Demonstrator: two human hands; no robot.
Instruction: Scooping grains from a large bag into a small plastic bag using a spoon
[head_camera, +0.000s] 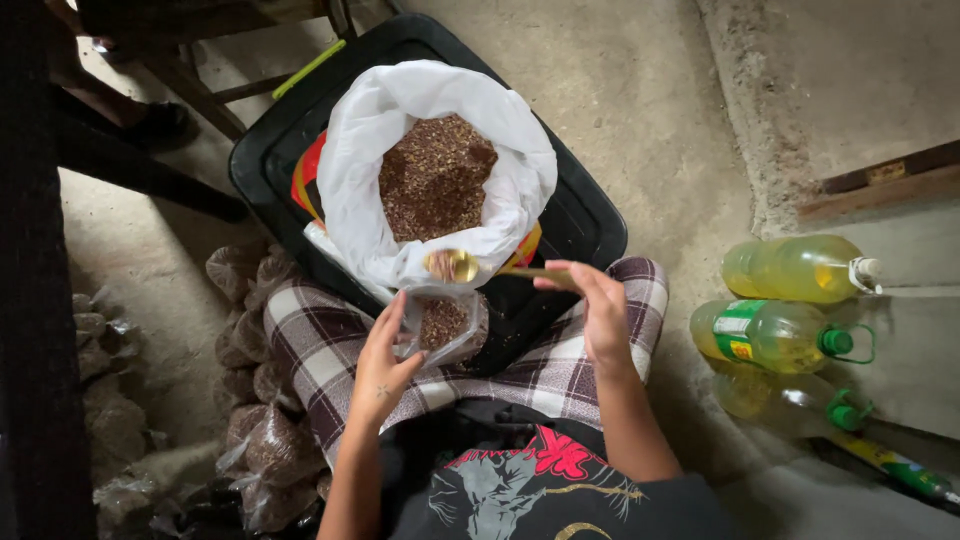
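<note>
Left hand (380, 365): I see its fingers closed on the small clear bag (445, 325), on my lap.
Right hand (600, 315): fingers pinch the gold spoon (462, 265), over the bag mouth.
Advice: keep the mouth wide, tip slowly.
Beyond: white sack (440, 170) of brown grains on the black lid (580, 215).

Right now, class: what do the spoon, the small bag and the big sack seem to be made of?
Spoon in the right hand: probably metal, gold-coloured, with a shiny bowl.
Small bag in the left hand: thin clear plastic, the brown grains show through.
Big sack: white, softly creased, likely plastic film or woven cloth; hard to tell.
</note>
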